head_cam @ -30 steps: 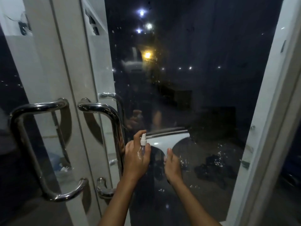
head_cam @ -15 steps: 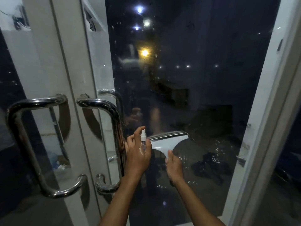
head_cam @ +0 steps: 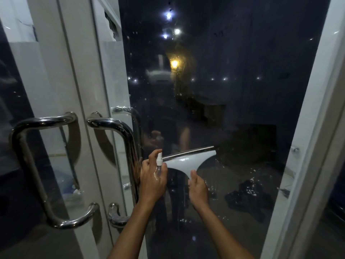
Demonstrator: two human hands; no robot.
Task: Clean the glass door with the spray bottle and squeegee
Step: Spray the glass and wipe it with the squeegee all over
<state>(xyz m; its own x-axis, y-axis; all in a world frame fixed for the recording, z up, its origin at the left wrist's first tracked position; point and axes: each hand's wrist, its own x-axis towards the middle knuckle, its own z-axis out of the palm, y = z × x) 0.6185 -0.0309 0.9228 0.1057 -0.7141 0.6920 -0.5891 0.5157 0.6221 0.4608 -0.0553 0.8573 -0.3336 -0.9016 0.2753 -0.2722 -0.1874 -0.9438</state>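
Observation:
The dark glass door [head_cam: 233, 90] fills the middle of the head view, speckled with droplets and reflections. My left hand [head_cam: 152, 181] grips a small clear spray bottle [head_cam: 159, 163] with a white nozzle, index finger curled over its top, just right of the door's handle. My right hand [head_cam: 198, 187] holds the handle of a white squeegee [head_cam: 188, 159], whose blade lies against the glass, tilted up to the right. Most of the squeegee's handle is hidden inside my fist.
Two curved chrome pull handles, one [head_cam: 121, 165] on this door and another [head_cam: 33, 165] on the left leaf, stand out from white frames. A white door frame [head_cam: 308, 146] borders the glass on the right. Dark shapes [head_cam: 248, 197] show through the lower glass.
The squeegee and my right hand have edged slightly upward on the glass. My left hand keeps the bottle in nearly the same spot beside the handle.

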